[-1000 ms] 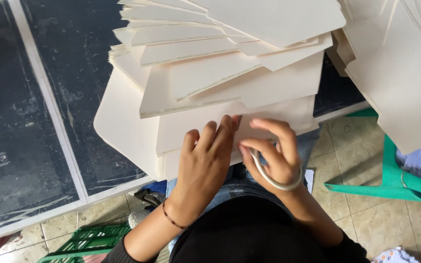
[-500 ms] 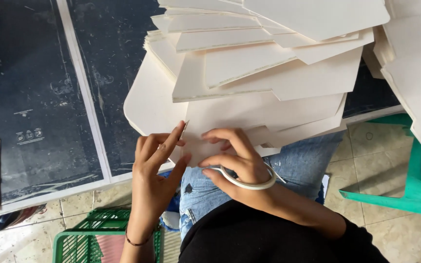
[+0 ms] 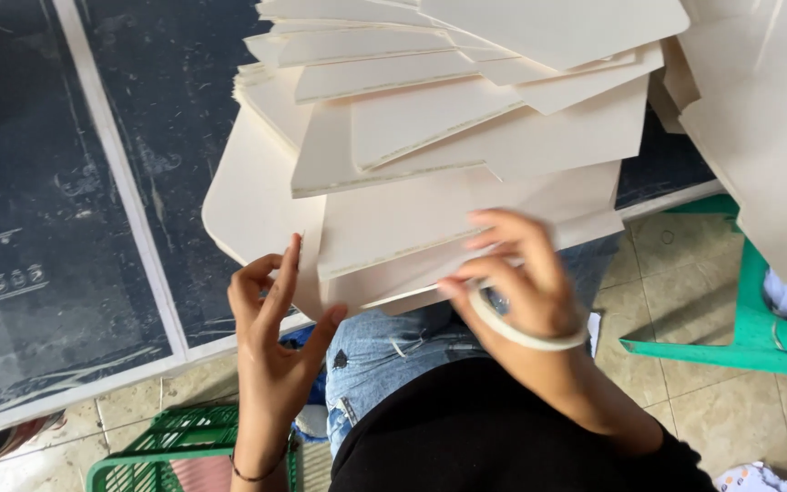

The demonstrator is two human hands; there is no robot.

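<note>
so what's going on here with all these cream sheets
A seated person is working at the near edge of a fanned pile of cream card sheets that rests on a dark panelled surface. The left hand pinches the corner of a lower sheet, fingers spread. The right hand lies on the sheets' front edge, with a whitish tape ring looped around it. A green plastic chair stands to the right.

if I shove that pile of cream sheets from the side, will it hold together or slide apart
Probably slide apart: the sheets already lie fanned at different angles, so smooth faces likely slip. Each looks fairly stiff, staying flat where it overhangs the edge. The left hand pinches one corner without it drooping.
</note>
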